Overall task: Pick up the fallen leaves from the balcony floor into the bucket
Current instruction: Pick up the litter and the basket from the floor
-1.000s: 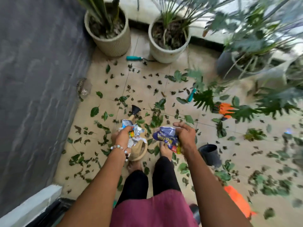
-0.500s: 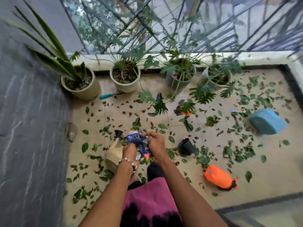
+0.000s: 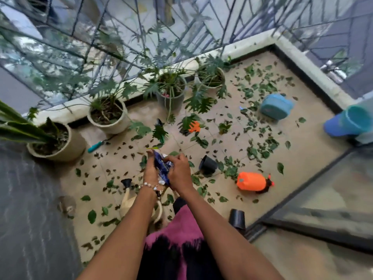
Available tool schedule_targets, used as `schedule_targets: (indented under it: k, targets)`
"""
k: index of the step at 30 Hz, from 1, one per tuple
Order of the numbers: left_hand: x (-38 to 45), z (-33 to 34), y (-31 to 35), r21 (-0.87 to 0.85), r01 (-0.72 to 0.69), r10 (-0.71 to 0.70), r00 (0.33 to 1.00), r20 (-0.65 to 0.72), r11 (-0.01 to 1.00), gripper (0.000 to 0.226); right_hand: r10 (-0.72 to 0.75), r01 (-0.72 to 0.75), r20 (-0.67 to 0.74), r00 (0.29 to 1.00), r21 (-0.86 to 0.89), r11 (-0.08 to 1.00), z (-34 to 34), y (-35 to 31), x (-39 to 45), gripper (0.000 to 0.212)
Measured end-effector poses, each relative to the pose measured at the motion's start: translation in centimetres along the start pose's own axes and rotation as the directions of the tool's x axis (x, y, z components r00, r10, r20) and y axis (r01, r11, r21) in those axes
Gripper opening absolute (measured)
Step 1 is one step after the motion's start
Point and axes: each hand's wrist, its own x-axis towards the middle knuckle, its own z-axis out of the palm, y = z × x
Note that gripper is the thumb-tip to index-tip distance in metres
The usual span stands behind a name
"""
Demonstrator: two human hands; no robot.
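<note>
Green and brown fallen leaves (image 3: 260, 146) lie scattered over the beige tiled balcony floor (image 3: 302, 158). A blue and teal bucket (image 3: 349, 122) lies tipped on its side at the far right edge. In front of me my left hand (image 3: 150, 171) and my right hand (image 3: 179, 173) are pressed close together. Both grip a bunch of crumpled blue and silver wrappers (image 3: 161, 165) between them. No leaf shows in either hand.
Potted plants (image 3: 109, 118) line the railing at the back. On the floor lie a beige watering can (image 3: 129, 201), two black pots (image 3: 209, 164), an orange sprayer (image 3: 252, 181), a teal container (image 3: 275, 107) and a teal-handled trowel (image 3: 95, 146). A grey wall stands left, a glass door (image 3: 323, 199) right.
My hands came together, bunching the separate wrappers into one bundle. The view lifted and swung right, bringing the railing, the bucket and the glass door into sight.
</note>
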Motion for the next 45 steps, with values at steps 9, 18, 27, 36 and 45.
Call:
schedule_targets:
  k: [9, 18, 27, 36, 45]
  targets:
    - [4.8, 3.9, -2.9, 0.227, 0.137, -0.126, 0.990, -0.066, 0.964, 0.080, -0.084, 0.090, 0.045, 0.995, -0.156, 0.984, -6.4, 3.0, 0.0, 0.038]
    - [3.8, 13.4, -2.6, 0.485, -0.028, 0.084, 0.992, -0.093, 0.874, 0.012, 0.109, -0.064, -0.112, 0.988, 0.347, 0.936, -16.1, 6.9, 2.5, 0.035]
    - [5.2, 21.2, -4.0, 0.495, -0.206, 0.216, 0.976, 0.038, 0.844, 0.032, 0.246, 0.032, -0.477, 0.844, 0.503, 0.864, -20.8, 9.3, 6.0, 0.015]
    - [6.4, 28.9, -10.0, 0.477, -0.003, -0.024, 0.998, 0.052, 0.879, 0.022, -0.012, 0.225, -0.508, 0.861, 0.359, 0.906, -23.7, 11.6, 6.4, 0.035]
    - [5.7, 37.5, -14.7, 0.399, 0.201, -0.338, 0.889, 0.308, 0.894, 0.061, 0.144, 0.082, -0.540, 0.829, 0.373, 0.924, -30.7, 17.2, 8.5, 0.053]
